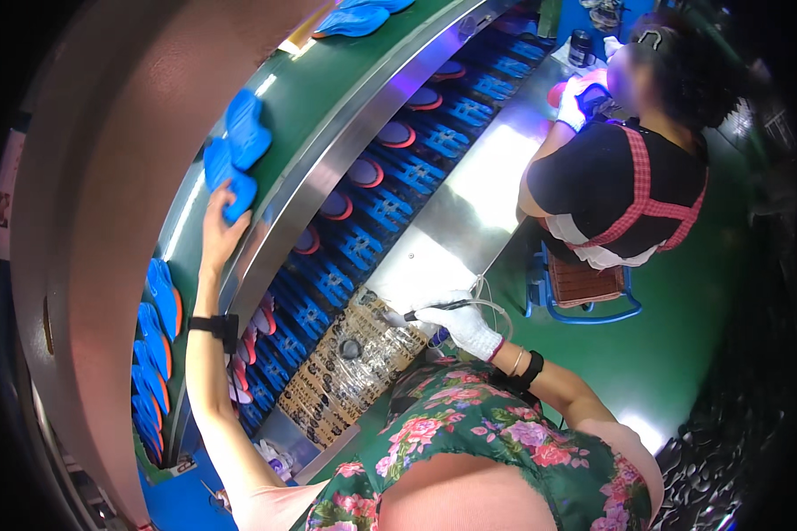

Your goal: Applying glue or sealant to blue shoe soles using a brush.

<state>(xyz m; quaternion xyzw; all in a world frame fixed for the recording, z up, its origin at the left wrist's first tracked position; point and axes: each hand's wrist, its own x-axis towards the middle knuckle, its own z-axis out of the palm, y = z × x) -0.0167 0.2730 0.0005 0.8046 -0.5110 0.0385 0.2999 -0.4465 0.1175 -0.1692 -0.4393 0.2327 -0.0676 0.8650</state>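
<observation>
My bare left hand [224, 226] is stretched out over the green belt, its thumb and fingers closed on the near end of a blue insole [237, 196]. Another blue insole [247, 128] lies against it, farther up the belt. My right hand [462, 327], in a white glove, grips a slim black pen-shaped tool [436, 310] with a thin clear tube [496, 305] running by it. The tool's tip points left, above a work surface covered with brown cardboard and clear tape [350, 372]. A small dark round thing [350, 349] sits on that surface.
Several blue insoles with orange edges [155, 354] lie at the belt's near end. Beside the green belt [297, 115], a rack of blue holders [360, 250] carries pink-rimmed pieces [365, 173]. A co-worker [607, 168] with white gloves sits at the far right near a blue-framed stool [584, 283].
</observation>
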